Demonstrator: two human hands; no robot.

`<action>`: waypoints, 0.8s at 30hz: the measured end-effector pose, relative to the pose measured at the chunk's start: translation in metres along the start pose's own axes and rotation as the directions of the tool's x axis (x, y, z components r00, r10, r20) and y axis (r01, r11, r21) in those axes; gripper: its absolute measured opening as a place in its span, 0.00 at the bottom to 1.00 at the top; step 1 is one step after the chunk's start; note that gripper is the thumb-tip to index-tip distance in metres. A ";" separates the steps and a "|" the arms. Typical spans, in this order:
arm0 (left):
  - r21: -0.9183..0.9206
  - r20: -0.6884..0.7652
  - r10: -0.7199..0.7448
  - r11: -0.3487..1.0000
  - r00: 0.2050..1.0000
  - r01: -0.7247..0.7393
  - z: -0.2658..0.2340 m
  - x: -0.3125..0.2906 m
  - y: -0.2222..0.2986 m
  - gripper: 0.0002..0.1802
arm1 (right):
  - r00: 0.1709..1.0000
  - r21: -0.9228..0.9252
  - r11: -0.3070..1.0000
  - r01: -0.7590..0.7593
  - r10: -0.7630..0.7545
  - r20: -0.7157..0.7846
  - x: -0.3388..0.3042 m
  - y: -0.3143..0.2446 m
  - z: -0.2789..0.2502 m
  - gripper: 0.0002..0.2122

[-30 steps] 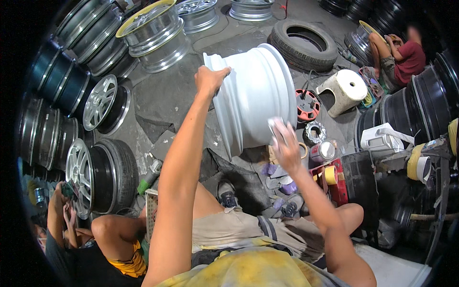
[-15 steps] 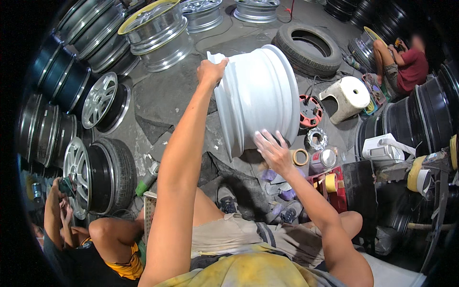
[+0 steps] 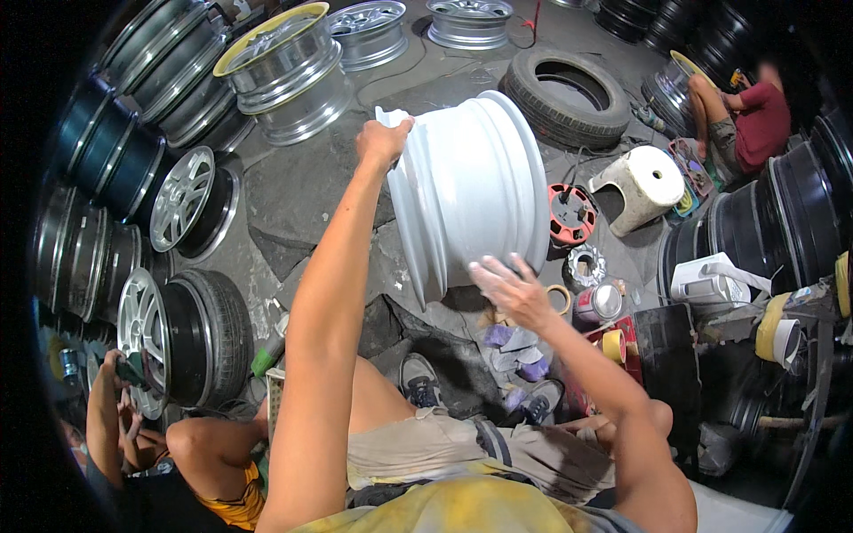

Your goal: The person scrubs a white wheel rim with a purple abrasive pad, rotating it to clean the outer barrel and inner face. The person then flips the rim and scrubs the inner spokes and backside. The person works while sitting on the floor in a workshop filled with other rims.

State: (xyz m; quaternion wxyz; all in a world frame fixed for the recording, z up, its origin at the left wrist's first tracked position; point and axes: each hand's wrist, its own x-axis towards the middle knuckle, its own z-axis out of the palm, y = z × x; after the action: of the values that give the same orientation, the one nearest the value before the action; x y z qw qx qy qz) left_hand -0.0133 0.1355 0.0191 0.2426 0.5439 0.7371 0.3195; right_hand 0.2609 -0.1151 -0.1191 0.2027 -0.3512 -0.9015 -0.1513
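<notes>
A pale white-grey wheel rim (image 3: 475, 186) is tilted on its side in front of me. My left hand (image 3: 382, 142) is closed over the upper part of its left flange. Below the barrel, my right hand (image 3: 514, 293) is open, its whitish fingers spread and slightly blurred. It seems just off the rim's lower side; whether a fingertip touches cannot be told. Beside that hand are a roll of tape (image 3: 558, 300) and a metal can (image 3: 599, 302). Crumpled purple-and-white scraps (image 3: 522, 351) lie below it.
A tire (image 3: 569, 99), a white stool (image 3: 638, 188) and a red cable reel (image 3: 571, 213) stand beyond on the right. Stacked rims (image 3: 289, 75) line the left. One person (image 3: 751, 124) sits far right; another person's arm (image 3: 105, 417) works at a spoked wheel (image 3: 142, 333) near left.
My right hand has moved slightly down from the rim's lower side. The rim, still in my left hand, appears a little further left as the view shifts.
</notes>
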 end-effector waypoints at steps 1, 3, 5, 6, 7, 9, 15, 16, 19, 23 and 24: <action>-0.021 0.011 0.007 1.000 1.000 -0.006 0.003 -0.010 0.003 0.41 | 1.000 -0.059 0.998 -0.017 0.017 0.009 -0.007 0.011 -0.009 0.23; -0.021 -0.024 0.018 1.000 1.000 -0.019 -0.001 -0.030 -0.004 0.40 | 1.000 -0.161 0.987 -0.026 0.028 0.010 0.018 0.038 -0.038 0.23; 0.003 -0.080 0.062 0.998 0.995 -0.062 -0.001 -0.053 -0.006 0.39 | 0.984 -0.121 0.977 -0.175 0.168 -0.063 0.078 0.063 -0.049 0.18; -0.036 -0.064 0.055 0.998 0.996 -0.058 0.001 -0.064 -0.007 0.39 | 0.974 -0.090 0.971 -0.223 0.217 -0.067 0.113 0.081 -0.052 0.17; -0.076 -0.046 0.053 0.995 0.997 -0.057 0.003 -0.076 -0.005 0.39 | 0.961 -0.063 0.960 -0.272 0.268 -0.071 0.148 0.102 -0.055 0.17; -0.129 -0.005 0.061 0.990 0.998 -0.061 0.005 -0.084 0.004 0.39 | 0.831 -0.124 0.895 -0.428 0.444 0.337 0.205 0.138 -0.058 0.17; -0.061 -0.085 0.036 0.997 0.996 -0.041 -0.008 -0.057 -0.002 0.39 | 0.909 -0.011 0.926 -0.377 0.368 -0.198 0.129 0.052 -0.031 0.19; -0.072 -0.091 0.029 0.997 0.995 -0.036 -0.009 -0.057 -0.005 0.39 | 0.922 -0.036 0.934 -0.356 0.344 -0.177 0.092 0.026 -0.036 0.21; -0.084 -0.089 0.039 0.995 0.995 -0.047 -0.005 -0.066 -0.002 0.38 | 0.950 -0.133 0.941 -0.312 0.308 -0.053 0.026 0.006 -0.054 0.24; -0.077 -0.104 0.092 0.992 0.990 -0.100 0.002 -0.097 -0.006 0.36 | 0.945 -0.124 0.941 -0.314 0.297 -0.137 0.077 0.050 -0.070 0.20; -0.099 -0.095 0.093 0.990 0.991 -0.102 -0.001 -0.102 -0.009 0.37 | 0.931 -0.107 0.931 -0.350 0.333 -0.147 0.106 0.067 -0.073 0.19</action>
State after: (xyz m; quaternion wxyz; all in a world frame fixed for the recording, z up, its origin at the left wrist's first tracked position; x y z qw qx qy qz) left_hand 0.0096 0.0362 0.0141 0.2209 0.5510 0.7023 0.3930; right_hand 0.2552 -0.0378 0.0037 0.2591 -0.5051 -0.7999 -0.1947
